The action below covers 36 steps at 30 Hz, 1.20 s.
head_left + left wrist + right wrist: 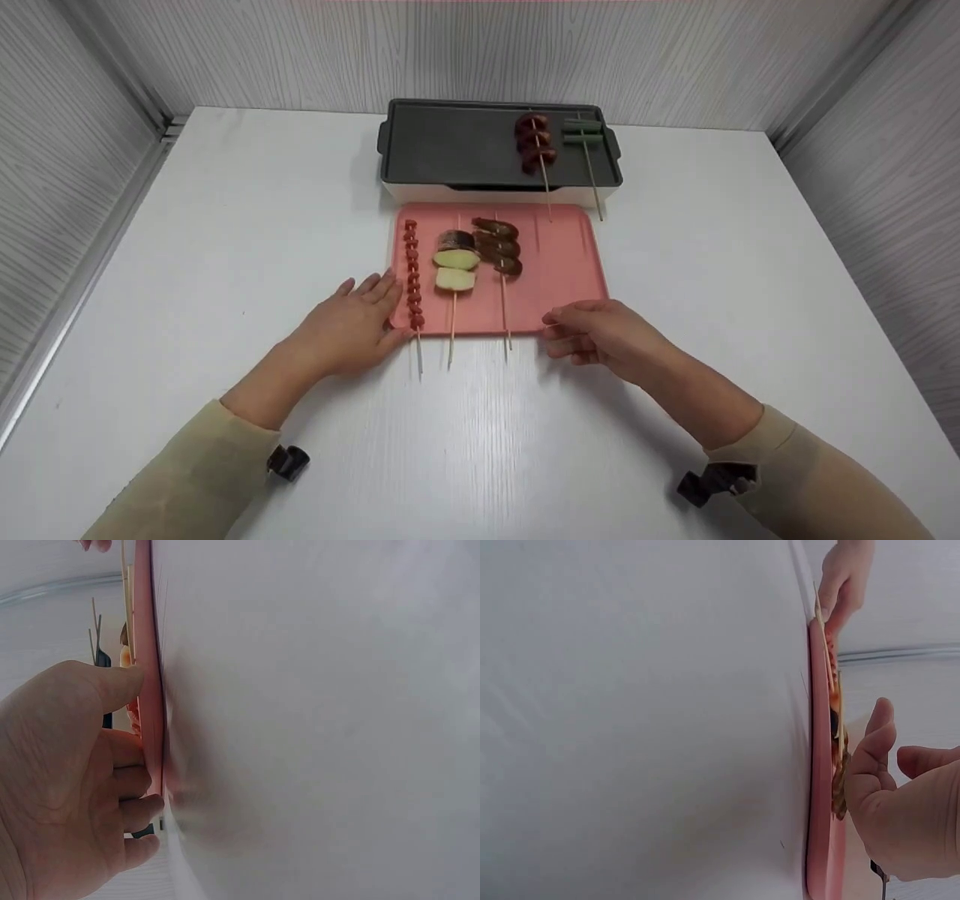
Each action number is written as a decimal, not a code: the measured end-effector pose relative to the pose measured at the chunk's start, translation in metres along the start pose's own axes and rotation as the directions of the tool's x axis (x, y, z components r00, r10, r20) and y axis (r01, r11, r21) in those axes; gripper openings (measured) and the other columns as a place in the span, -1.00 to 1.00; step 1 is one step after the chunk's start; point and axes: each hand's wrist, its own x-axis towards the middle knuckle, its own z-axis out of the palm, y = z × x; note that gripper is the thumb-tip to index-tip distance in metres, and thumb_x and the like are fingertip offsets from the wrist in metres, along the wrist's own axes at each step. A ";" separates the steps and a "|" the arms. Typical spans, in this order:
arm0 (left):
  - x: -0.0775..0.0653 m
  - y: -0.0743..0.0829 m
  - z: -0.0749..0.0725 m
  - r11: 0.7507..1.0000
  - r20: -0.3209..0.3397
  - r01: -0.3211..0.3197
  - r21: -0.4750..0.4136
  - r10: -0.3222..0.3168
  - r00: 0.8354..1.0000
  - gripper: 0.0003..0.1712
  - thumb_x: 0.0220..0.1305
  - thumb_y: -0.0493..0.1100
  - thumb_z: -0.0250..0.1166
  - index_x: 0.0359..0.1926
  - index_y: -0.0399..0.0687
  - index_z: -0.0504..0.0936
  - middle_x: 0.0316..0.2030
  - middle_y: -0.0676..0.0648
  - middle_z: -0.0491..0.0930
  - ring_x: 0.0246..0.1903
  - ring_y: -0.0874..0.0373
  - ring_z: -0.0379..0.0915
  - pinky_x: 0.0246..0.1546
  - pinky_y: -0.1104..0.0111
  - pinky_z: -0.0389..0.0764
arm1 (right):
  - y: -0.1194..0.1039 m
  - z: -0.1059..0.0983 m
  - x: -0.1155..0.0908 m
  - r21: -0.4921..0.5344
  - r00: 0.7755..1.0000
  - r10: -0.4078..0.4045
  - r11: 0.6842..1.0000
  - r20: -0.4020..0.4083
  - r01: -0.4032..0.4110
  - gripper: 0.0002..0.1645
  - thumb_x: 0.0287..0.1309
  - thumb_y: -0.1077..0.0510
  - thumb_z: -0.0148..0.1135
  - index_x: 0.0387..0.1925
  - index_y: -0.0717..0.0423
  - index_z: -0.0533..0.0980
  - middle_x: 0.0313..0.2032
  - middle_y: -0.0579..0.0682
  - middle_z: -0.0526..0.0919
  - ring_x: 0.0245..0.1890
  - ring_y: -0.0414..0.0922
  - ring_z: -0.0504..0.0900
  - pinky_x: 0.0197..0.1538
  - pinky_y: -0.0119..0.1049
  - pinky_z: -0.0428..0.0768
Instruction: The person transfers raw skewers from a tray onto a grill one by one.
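A pink tray (559, 262) lies on the table with three skewers on it, their stick ends over its front edge. Small red pieces fill the left skewer (412, 277). The middle skewer (456, 259) carries a dark-skinned piece and two pale slices; the right skewer (498, 244) has glossy brown pieces. My left hand (349, 326) touches the tray's left edge, fingers extended and thumb at the front corner beside the red skewer. Loosely bent, the fingers of my right hand (600, 341) are right at the tray's front right edge, holding nothing in the right wrist view (900, 802).
Behind the tray stands a dark griddle (450, 142) on a white base. On its right side lie a skewer of dark red pieces (534, 142) and a skewer of green pieces (583, 139), sticks overhanging the front. Pale panels (480, 52) enclose the white table (262, 187).
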 end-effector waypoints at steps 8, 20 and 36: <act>0.001 0.000 -0.002 1.000 0.007 0.005 0.005 -0.005 1.000 -0.11 0.65 0.23 -0.01 0.62 -0.38 0.13 0.63 -0.35 0.04 0.61 -0.30 -0.04 0.59 -0.19 -0.01 | 0.009 0.014 -0.002 0.027 0.998 0.044 0.999 0.046 -0.045 -0.60 0.51 0.05 0.26 0.12 0.29 0.66 -0.11 0.11 0.82 -0.14 -0.03 0.84 -0.10 -0.27 0.72; 0.000 0.000 -0.002 1.000 0.002 -0.002 0.006 0.002 1.000 -0.11 0.64 0.23 0.01 0.62 -0.39 0.14 0.62 -0.35 0.05 0.60 -0.31 -0.02 0.59 -0.20 0.01 | 0.014 0.030 0.003 0.043 0.994 0.041 0.998 0.097 -0.045 -0.59 0.52 0.06 0.25 0.12 0.32 0.68 -0.06 0.17 0.82 -0.12 -0.02 0.85 -0.12 -0.25 0.75; 0.000 0.000 0.000 1.000 -0.003 -0.003 0.005 0.003 1.000 -0.10 0.65 0.24 -0.02 0.62 -0.38 0.12 0.63 -0.35 0.03 0.61 -0.31 -0.04 0.59 -0.19 -0.01 | 0.012 0.043 0.011 0.071 0.989 0.034 0.996 0.146 -0.045 -0.61 0.55 0.08 0.24 0.12 0.34 0.66 -0.06 0.17 0.82 -0.11 -0.04 0.85 -0.12 -0.24 0.77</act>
